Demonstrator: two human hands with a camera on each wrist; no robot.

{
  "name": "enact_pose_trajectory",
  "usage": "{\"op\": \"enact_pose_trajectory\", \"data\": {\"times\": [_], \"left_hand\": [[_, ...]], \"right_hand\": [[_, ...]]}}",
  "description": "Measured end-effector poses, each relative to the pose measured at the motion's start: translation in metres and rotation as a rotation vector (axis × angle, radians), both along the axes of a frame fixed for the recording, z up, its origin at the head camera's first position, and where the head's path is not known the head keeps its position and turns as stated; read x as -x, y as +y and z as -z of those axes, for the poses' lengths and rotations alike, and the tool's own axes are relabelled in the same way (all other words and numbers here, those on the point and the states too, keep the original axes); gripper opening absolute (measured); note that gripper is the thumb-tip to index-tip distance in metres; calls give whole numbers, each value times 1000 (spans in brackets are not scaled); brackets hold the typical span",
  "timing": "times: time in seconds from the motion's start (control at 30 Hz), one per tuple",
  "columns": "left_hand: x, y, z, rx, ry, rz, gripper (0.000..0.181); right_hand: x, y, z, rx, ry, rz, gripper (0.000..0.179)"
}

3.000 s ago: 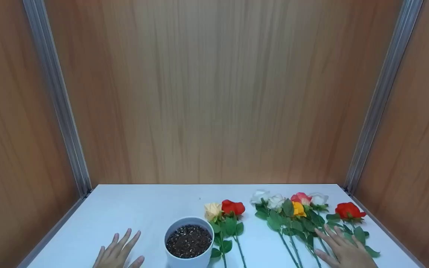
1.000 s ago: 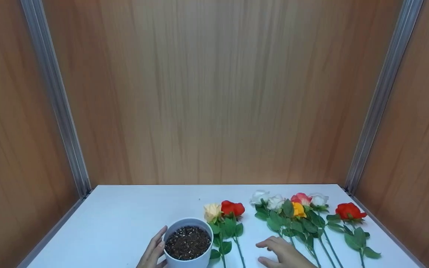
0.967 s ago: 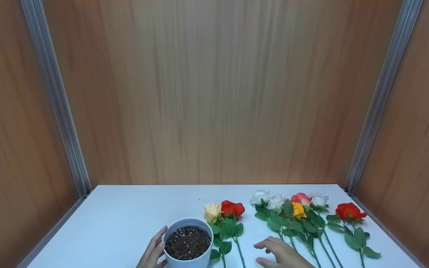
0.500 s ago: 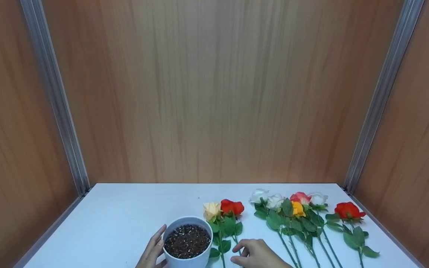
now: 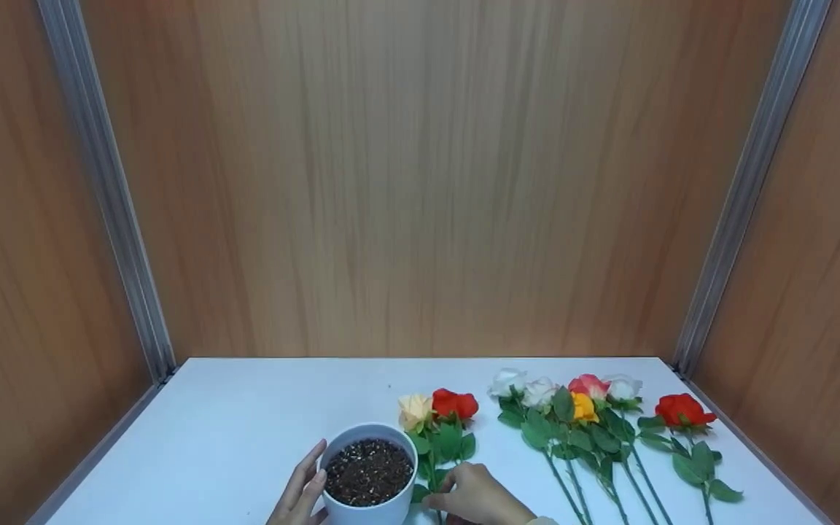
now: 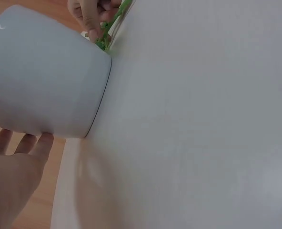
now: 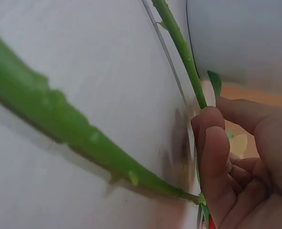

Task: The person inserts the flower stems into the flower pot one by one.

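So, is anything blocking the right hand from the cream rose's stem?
Nothing visible. The fingertips of the right hand are at the stem of the cream rose; the plant pot stands close beside it, not in between.

The round, pale grey, plastic-looking pot (image 6: 41,71) is smooth and faintly glossy, its dark brown soil (image 5: 369,472) rough and crumbly, the slim green plastic-looking stem (image 7: 183,50) bumpy, the white desk (image 5: 259,423) smooth with a soft sheen, the brown panels (image 5: 420,182) wood-grained, and the grey corner posts (image 5: 112,189) metallic.
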State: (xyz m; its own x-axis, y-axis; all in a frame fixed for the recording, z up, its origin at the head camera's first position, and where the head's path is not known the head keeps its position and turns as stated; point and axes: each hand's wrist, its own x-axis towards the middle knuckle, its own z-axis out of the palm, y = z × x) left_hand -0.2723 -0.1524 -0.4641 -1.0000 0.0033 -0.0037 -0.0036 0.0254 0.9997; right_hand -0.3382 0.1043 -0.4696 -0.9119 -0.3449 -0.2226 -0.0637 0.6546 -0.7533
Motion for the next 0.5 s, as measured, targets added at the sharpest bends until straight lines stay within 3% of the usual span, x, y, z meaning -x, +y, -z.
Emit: {"op": "enact_pose_trajectory", "data": {"times": [0.27, 0.4, 0.5], "left_hand": [[-2, 1, 2, 3, 27, -22, 81], [-4, 1, 3, 0, 39, -25, 80], [-4, 1, 3, -4, 33, -17, 79]], "right_hand": [[2, -4, 1, 78, 0, 14, 19], [3, -5, -5, 152, -57, 45, 19], [5, -5, -14, 166, -24, 37, 19]]}}
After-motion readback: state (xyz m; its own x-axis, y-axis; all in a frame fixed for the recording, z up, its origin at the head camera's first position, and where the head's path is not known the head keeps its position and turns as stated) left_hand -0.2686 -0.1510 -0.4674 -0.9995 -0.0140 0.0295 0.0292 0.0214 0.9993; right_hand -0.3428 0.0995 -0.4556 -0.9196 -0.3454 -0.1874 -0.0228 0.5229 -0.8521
